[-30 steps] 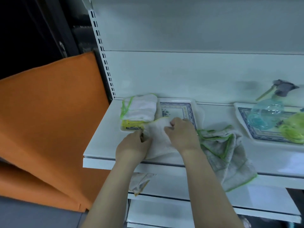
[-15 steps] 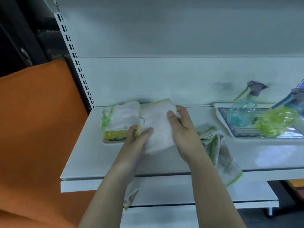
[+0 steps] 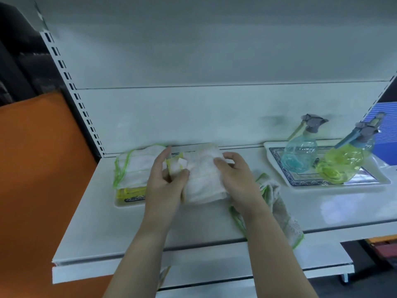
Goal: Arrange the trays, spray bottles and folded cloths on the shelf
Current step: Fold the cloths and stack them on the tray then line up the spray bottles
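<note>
A white tray at the shelf's left holds a stack of folded white cloths with green and yellow edging. Beside that stack lies a second folded white cloth. My left hand pinches a small white corner of it between thumb and fingers. My right hand rests on its right side with fingers curled over the fold. An unfolded greyish cloth with green trim lies crumpled to the right and hangs over the shelf edge. A blue spray bottle and a yellow-green spray bottle stand on a patterned tray at the right.
The white shelf has a perforated upright at its left and a white back panel. An orange panel stands to the left. A lower shelf sticks out underneath, with a bit of cloth hanging below the front edge.
The folded cloth has been carried from the shelf front onto the tray beside the stack. My left hand has shifted to pinch its corner; the view has swung right.
</note>
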`<move>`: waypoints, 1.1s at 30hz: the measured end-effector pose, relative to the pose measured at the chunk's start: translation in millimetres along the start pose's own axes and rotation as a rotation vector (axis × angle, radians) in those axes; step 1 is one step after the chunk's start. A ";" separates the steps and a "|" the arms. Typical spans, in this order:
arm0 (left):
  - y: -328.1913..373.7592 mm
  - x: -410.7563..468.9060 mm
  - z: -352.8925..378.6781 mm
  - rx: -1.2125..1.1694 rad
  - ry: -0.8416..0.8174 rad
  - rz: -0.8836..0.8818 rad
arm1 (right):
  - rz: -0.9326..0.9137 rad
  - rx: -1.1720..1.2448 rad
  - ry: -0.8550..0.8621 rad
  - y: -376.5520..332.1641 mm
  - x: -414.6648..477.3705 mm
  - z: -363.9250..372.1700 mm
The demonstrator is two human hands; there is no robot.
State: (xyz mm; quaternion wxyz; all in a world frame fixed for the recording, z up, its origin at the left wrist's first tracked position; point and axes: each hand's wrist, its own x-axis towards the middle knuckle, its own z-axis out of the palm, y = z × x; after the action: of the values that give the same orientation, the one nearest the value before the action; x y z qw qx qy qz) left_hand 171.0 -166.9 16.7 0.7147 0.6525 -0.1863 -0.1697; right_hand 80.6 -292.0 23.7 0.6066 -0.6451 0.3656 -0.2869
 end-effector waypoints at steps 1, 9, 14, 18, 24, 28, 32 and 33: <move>1.5 5.8 6.1 0.066 0.027 0.034 | 0.000 -0.018 0.016 -0.6 5.5 -0.2; 14.5 63.1 14.2 0.704 0.014 0.273 | -0.188 -0.682 0.040 -14.1 53.1 3.5; 6.1 38.3 29.4 0.720 -0.057 0.328 | -0.223 -0.929 0.060 -3.5 51.9 -22.2; -16.8 8.3 57.6 0.666 -0.237 0.292 | -0.179 -1.005 0.105 7.2 31.5 -65.2; -37.6 -9.4 81.0 0.962 -0.299 0.337 | -0.030 -1.076 0.119 19.2 7.8 -100.5; -34.6 -16.2 88.1 1.116 -0.295 0.395 | -0.002 -1.012 0.137 26.0 -1.0 -109.6; -33.0 -29.0 93.8 1.195 -0.266 0.396 | 0.005 -0.994 0.118 28.4 -4.5 -116.8; -32.9 -32.8 94.9 1.205 -0.261 0.379 | -0.002 -0.994 0.094 28.7 -5.7 -118.0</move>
State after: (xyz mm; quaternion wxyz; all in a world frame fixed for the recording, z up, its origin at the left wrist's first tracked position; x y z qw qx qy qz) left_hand 96.1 -236.5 -10.0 0.2119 0.8693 -0.4463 0.0158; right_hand -22.2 -354.8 7.4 0.2085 -0.8428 0.4843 -0.1075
